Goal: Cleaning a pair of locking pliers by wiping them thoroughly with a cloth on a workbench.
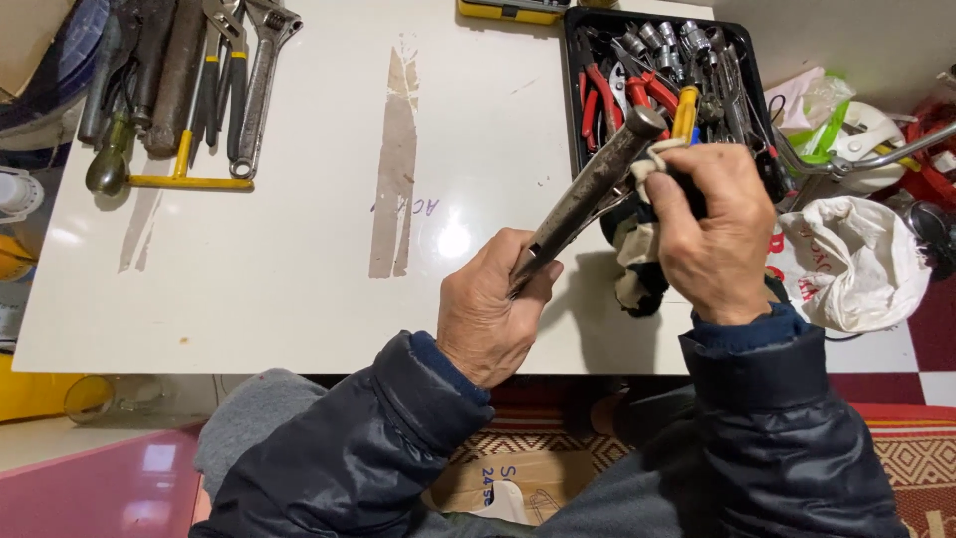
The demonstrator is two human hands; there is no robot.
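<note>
metal bar (588, 194): held over the white table (299, 249), long axis slanting from near-left up toward the black tool tray (573, 100). left hand (493, 314) clamped round its lower end. right hand (712, 229) closed on a dirty rag (637, 259) beside the upper end, nearer the tray; wrenches (234, 90) lie far left of it.
</note>
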